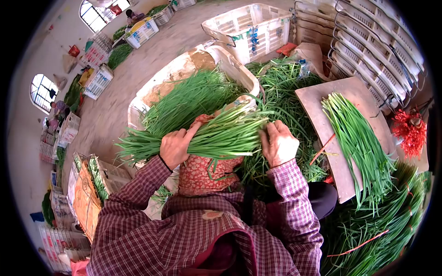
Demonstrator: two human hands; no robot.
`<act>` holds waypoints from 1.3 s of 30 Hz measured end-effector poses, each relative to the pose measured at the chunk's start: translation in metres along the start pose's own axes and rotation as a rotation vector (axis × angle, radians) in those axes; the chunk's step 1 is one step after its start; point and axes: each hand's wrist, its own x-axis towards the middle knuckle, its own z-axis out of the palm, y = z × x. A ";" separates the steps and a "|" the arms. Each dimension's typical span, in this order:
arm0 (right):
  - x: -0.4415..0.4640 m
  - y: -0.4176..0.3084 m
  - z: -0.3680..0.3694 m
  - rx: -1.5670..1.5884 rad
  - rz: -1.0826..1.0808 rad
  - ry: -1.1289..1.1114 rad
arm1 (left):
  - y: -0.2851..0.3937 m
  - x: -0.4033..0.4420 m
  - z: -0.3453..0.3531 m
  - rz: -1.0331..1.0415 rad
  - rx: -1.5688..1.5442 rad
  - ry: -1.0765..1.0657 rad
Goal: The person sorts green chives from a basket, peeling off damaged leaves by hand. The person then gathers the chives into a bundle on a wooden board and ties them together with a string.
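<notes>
Crate [235, 68] and the loose greens [193, 94] in it take up the upper middle of the frame. Across the centre, overlapping its near edge from this view, lies the bunch [225, 138], leafy tips to the left, pale stem ends [251, 148] to the right. Handled well, I judge, the bunch wants a level, firm but unsqueezed hold, so leaves don't bruise, with strays drawn out few at a time and the ends evened. Left of centre, the left hand [175, 146] grasps the bunch, back upward, index finger stretched along it. Right of centre, the right hand [280, 145] curls at the stem ends, thumb and forefinger toward them; whether they pinch any, I cannot tell.
</notes>
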 end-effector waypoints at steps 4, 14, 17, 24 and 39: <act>-0.017 0.077 -0.007 -0.306 0.278 -0.173 | -0.003 -0.002 0.004 0.018 0.038 0.008; 0.018 -0.017 -0.030 -0.021 -0.037 -0.367 | -0.005 0.000 0.007 0.151 0.128 0.053; 0.007 -0.015 0.007 0.026 -0.060 -0.441 | -0.005 -0.001 0.008 0.151 0.145 0.050; -0.022 0.043 0.002 -0.116 -0.065 -0.251 | -0.008 -0.004 0.011 0.153 0.117 0.078; -0.009 0.031 -0.004 -0.032 0.035 -0.475 | -0.009 -0.004 0.014 0.157 0.064 0.097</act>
